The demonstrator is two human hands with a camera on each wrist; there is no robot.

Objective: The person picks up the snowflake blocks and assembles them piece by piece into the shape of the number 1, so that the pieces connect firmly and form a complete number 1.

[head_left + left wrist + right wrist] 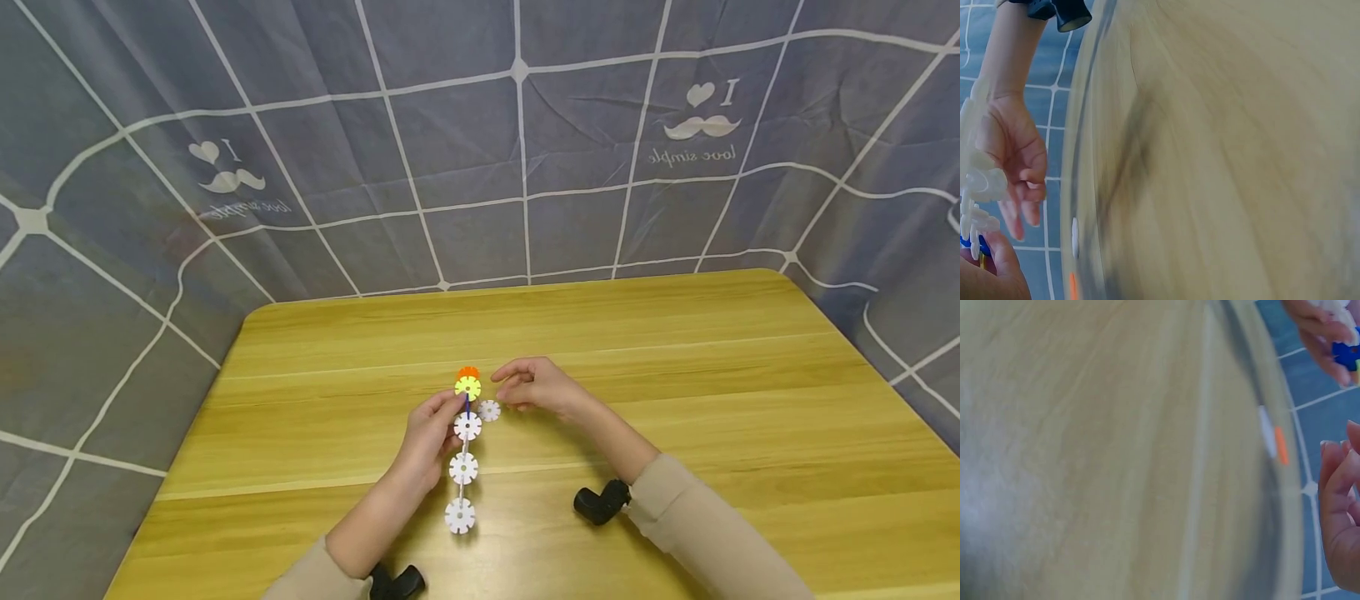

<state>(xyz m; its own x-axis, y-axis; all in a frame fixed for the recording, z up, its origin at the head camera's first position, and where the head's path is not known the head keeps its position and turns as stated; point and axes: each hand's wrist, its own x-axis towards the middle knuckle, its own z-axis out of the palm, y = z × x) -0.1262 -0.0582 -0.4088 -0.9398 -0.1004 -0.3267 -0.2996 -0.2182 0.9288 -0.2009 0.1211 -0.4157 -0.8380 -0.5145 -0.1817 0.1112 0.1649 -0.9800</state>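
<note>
My left hand [429, 433] pinches a chain of slotted plastic discs near its far end. Three white discs [463, 468] show face-on in the head view, linked by white pieces seen edge-on. Beyond them come a blue disc [1345, 356], edge-on from above, and a yellow disc [467, 388] beside my left thumb. My right hand [542, 385] hovers just right of the chain, fingers loosely bent and holding nothing. A loose white disc [489, 410] lies on the table between the hands. An orange disc [468, 372] is partly hidden behind the yellow one.
The wood-grain table [712, 358] extends widely on both sides. A grey curtain [465, 150] with white lines hangs behind and beside it. Black wrist devices [602, 502] stick out near both sleeves.
</note>
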